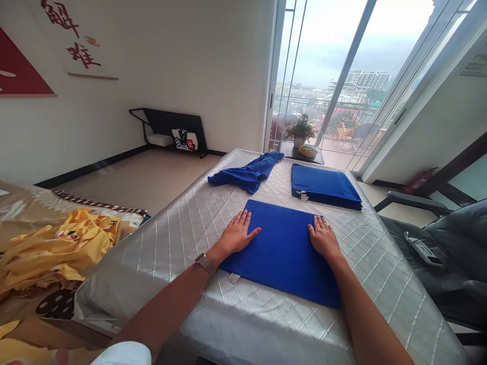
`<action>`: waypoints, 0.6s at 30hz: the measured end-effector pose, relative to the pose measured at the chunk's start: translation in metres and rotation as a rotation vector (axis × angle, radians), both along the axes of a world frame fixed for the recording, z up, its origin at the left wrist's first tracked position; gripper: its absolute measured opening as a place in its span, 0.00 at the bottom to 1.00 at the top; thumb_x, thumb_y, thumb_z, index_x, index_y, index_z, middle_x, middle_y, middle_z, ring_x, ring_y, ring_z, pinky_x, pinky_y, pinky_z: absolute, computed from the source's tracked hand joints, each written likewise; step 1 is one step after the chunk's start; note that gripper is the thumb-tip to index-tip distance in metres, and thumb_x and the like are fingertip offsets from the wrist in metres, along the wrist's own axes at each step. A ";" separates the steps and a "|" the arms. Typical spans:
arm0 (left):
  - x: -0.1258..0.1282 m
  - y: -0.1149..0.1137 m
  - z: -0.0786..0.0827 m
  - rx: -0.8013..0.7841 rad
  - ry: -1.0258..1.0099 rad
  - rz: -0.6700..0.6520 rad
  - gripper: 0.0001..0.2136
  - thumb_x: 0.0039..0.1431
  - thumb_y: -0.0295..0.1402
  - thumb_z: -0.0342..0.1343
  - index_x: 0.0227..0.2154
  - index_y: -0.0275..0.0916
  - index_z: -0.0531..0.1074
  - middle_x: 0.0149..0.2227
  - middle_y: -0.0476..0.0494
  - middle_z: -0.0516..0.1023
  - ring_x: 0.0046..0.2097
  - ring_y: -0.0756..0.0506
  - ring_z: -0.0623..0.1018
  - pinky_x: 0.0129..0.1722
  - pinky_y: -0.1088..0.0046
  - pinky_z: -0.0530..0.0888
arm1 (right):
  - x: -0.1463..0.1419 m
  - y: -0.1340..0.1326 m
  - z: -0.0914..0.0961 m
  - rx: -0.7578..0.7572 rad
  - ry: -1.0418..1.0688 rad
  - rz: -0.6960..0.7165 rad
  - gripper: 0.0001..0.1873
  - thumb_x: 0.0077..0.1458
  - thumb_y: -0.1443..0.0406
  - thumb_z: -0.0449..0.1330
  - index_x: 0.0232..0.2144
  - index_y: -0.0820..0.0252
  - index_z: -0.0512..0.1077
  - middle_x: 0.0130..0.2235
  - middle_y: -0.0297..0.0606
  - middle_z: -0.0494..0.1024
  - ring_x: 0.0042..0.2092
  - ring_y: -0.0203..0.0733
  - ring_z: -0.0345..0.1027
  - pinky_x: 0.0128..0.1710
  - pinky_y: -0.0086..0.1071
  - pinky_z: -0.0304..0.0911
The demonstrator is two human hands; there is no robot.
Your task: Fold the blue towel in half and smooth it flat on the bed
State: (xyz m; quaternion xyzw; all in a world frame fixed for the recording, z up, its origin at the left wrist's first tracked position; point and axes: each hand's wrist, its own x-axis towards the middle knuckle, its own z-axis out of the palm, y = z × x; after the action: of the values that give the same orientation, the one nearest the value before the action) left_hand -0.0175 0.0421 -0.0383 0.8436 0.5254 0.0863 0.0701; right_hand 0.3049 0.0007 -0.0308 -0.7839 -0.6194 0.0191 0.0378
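A flat blue cloth piece (283, 248), with a small white tag at its near left edge, lies spread on a silver quilted mattress (182, 218). My left hand (238, 233) rests flat on its left edge, fingers stretched forward and thumb pointing inward. On the right edge lies my right hand (323, 235), palm down with the fingers straight. Beyond it sits a neat stack of similar blue cloths (323, 182) with a white tag at the front. To the left of that stack, a crumpled blue cloth (247, 172) lies loosely.
A yellow garment (64, 243) is heaped on patterned bedding at the left. A dark armchair (449, 243) stands right of the mattress with a power strip (424, 251) on it. Past the far end, a small table (294, 151) holds a potted plant (300, 132).
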 end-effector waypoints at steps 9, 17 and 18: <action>0.001 0.001 -0.002 0.012 0.003 0.004 0.44 0.67 0.60 0.26 0.69 0.23 0.48 0.72 0.28 0.45 0.72 0.37 0.47 0.70 0.58 0.47 | -0.004 -0.002 0.007 -0.011 0.021 -0.014 0.35 0.69 0.56 0.35 0.70 0.71 0.47 0.72 0.43 0.47 0.72 0.45 0.36 0.70 0.42 0.36; 0.001 0.003 -0.008 0.056 0.027 0.018 0.43 0.67 0.60 0.27 0.69 0.25 0.50 0.71 0.29 0.48 0.72 0.37 0.49 0.70 0.58 0.48 | -0.004 -0.002 0.006 -0.013 0.061 -0.019 0.35 0.69 0.56 0.35 0.71 0.71 0.47 0.72 0.42 0.47 0.73 0.44 0.35 0.70 0.41 0.34; 0.001 0.003 -0.007 0.055 0.034 0.018 0.43 0.67 0.60 0.27 0.69 0.25 0.50 0.71 0.29 0.47 0.72 0.37 0.49 0.70 0.58 0.48 | -0.004 -0.001 0.006 -0.010 0.061 -0.018 0.35 0.69 0.56 0.35 0.71 0.71 0.47 0.72 0.42 0.47 0.73 0.44 0.35 0.70 0.41 0.34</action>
State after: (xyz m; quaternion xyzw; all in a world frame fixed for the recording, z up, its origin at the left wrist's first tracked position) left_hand -0.0164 0.0451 -0.0458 0.8418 0.5315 0.0871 0.0369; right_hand 0.3014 -0.0007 -0.0252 -0.7887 -0.6107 0.0461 0.0529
